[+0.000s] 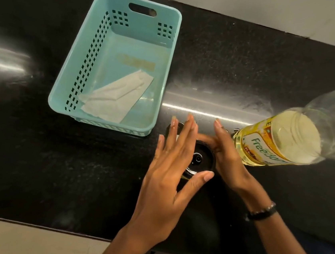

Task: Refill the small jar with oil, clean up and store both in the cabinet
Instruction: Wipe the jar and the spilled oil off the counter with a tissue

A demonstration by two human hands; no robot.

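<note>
The small jar [199,158] stands on the black counter [74,168] under a black lid, seen from above. My right hand [228,156] curls around its right and far side and holds it. My left hand [170,164] hovers on the jar's left with its fingers spread; the thumb tip lies at the lid's near edge. Just right of my right hand stands the clear "Freedom" oil bottle [281,144], with yellow oil only in its lower part. I cannot see the bottle's top.
A teal plastic basket [67,86] sits to the left with a crumpled tissue [115,98] in it. A dark round object [169,128] is partly hidden behind my left fingers. The counter's front edge runs close below my wrists, and a pale wall lies behind.
</note>
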